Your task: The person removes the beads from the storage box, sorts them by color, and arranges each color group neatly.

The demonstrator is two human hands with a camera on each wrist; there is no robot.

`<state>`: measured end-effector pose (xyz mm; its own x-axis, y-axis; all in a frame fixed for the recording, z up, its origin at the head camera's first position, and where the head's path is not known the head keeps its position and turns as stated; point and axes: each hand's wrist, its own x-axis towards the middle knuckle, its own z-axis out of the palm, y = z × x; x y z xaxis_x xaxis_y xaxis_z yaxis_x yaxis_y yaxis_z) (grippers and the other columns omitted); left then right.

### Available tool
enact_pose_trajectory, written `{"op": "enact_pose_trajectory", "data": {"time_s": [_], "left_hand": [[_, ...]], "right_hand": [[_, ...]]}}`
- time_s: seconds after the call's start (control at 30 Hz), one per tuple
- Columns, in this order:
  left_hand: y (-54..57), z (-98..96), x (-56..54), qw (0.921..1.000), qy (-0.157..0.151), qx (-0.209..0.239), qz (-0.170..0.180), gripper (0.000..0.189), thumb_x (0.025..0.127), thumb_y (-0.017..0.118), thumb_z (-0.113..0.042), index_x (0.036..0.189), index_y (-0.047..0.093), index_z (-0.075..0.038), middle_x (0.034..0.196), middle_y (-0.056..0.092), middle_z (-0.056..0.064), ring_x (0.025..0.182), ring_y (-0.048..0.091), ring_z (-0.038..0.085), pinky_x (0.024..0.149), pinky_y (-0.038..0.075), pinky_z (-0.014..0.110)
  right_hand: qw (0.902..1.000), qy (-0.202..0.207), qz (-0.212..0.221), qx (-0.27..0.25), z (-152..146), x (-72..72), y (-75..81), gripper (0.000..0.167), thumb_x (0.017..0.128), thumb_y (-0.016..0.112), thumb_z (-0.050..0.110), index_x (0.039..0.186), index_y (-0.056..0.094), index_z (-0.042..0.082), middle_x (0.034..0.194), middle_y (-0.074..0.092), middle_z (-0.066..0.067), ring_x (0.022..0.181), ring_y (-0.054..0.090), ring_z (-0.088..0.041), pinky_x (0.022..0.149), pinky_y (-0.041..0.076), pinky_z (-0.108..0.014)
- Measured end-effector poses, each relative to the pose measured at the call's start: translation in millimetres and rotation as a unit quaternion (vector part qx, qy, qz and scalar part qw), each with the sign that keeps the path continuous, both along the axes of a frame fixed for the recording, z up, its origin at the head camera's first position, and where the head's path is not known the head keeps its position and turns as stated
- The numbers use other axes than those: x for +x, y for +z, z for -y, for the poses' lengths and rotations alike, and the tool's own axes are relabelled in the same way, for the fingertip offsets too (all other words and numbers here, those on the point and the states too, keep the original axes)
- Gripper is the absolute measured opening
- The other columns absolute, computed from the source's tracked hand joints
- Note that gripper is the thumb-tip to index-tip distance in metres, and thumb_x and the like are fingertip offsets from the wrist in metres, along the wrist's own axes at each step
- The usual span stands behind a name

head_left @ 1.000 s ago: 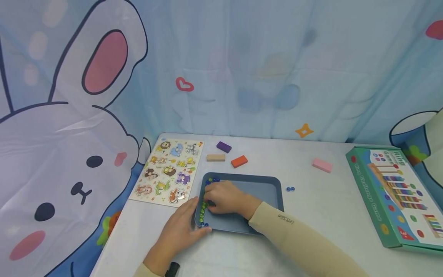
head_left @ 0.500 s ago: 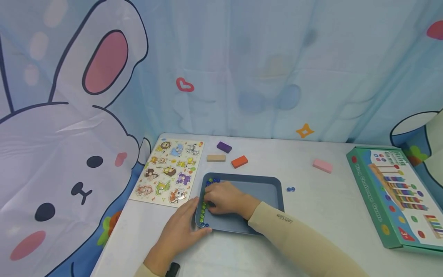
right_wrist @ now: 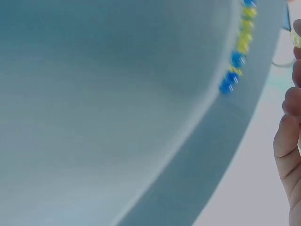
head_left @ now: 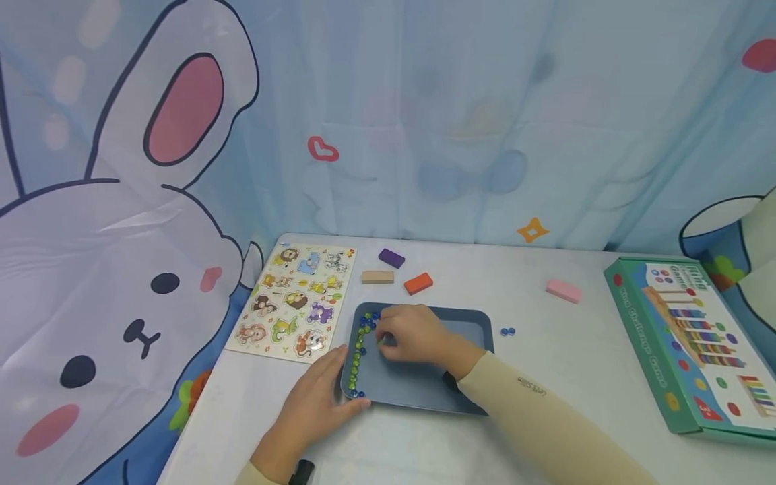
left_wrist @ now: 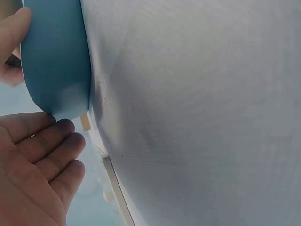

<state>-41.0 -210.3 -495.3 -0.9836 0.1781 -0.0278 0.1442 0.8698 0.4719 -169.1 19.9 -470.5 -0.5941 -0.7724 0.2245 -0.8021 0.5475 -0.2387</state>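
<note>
My right hand (head_left: 418, 333) is over the left part of a shallow blue-grey tray (head_left: 403, 389), pinching a clear yellow-green glass bead (right_wrist: 296, 38) between thumb and fingertips. Along the tray's left wall runs a line of green beads (head_left: 353, 378), with blue beads (head_left: 358, 394) at its near end and more blue ones mixed in further back. My left hand (head_left: 318, 397) lies at the tray's near left corner, its straight fingers along the left side and its thumb by the front edge. The left wrist view shows those fingertips (left_wrist: 75, 141) at the tray's outer wall.
Left of the tray lies an animal puzzle board (head_left: 296, 300). Behind it are purple (head_left: 391, 257), tan (head_left: 377, 277) and orange (head_left: 418, 283) blocks. Two blue beads (head_left: 508, 331) lie right of the tray; further right are a pink block (head_left: 564, 291) and a green game box (head_left: 697, 350).
The right hand has lifted off the bead line and moved right and slightly back with a bead, uncovering beads along the left wall. The left hand has stayed in place.
</note>
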Motion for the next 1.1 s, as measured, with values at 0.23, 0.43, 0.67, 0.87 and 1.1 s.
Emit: {"op": "enact_pose_trajectory", "data": {"time_s": [0.23, 0.43, 0.67, 0.87, 1.1], "left_hand": [[0.0, -0.5, -0.4, 1.0, 0.002, -0.004, -0.001, 0.111, 0.078, 0.08, -0.071, 0.163, 0.038, -0.012, 0.166, 0.044, 0.009, 0.153, 0.043, 0.032, 0.125, 0.04, 0.053], [1.8, -0.2, -0.7, 0.9997, 0.007, -0.011, 0.02, 0.115, 0.077, 0.073, -0.08, 0.164, 0.036, -0.014, 0.167, 0.042, 0.008, 0.154, 0.042, 0.03, 0.127, 0.038, 0.051], [2.1, -0.8, 0.1, 0.9997, 0.006, -0.012, 0.02, 0.114, 0.078, 0.078, -0.074, 0.163, 0.036, -0.011, 0.167, 0.042, 0.009, 0.154, 0.042, 0.031, 0.128, 0.037, 0.051], [-0.8, -0.6, 0.1, 0.9997, 0.007, -0.013, 0.018, 0.112, 0.079, 0.08, -0.07, 0.163, 0.037, -0.011, 0.166, 0.043, 0.008, 0.153, 0.043, 0.03, 0.127, 0.038, 0.051], [-0.2, -0.6, -0.6, 0.9997, 0.01, -0.017, 0.017, 0.112, 0.078, 0.081, -0.07, 0.163, 0.036, -0.012, 0.167, 0.042, 0.007, 0.154, 0.042, 0.03, 0.127, 0.037, 0.052]], "right_hand": [[0.9982, -0.054, -0.011, -0.022, -31.8, -2.5, 21.7, 0.008, 0.086, 0.083, 0.029, 0.093, 0.082, 0.027, 0.083, 0.067, 0.012, 0.071, 0.055, -0.001, 0.055, 0.044, -0.014], [0.9933, -0.087, -0.032, -0.07, -61.3, -4.2, 33.8, 0.008, 0.084, 0.085, 0.027, 0.089, 0.08, 0.025, 0.087, 0.069, 0.014, 0.078, 0.064, -0.004, 0.062, 0.053, -0.018], [0.9869, -0.124, -0.048, -0.091, -95.1, -1.4, 41.2, 0.009, 0.082, 0.086, 0.024, 0.088, 0.08, 0.025, 0.079, 0.065, 0.014, 0.072, 0.06, -0.005, 0.057, 0.048, -0.019], [0.9812, -0.151, -0.056, -0.106, -127.4, 5.2, 39.7, 0.012, 0.08, 0.088, 0.022, 0.089, 0.08, 0.022, 0.079, 0.065, 0.01, 0.069, 0.058, -0.009, 0.053, 0.045, -0.019], [0.9776, -0.182, -0.06, -0.088, -163.1, 14.6, 27.9, 0.012, 0.08, 0.088, 0.023, 0.088, 0.08, 0.02, 0.078, 0.066, 0.005, 0.071, 0.06, -0.013, 0.056, 0.047, -0.021]]}}
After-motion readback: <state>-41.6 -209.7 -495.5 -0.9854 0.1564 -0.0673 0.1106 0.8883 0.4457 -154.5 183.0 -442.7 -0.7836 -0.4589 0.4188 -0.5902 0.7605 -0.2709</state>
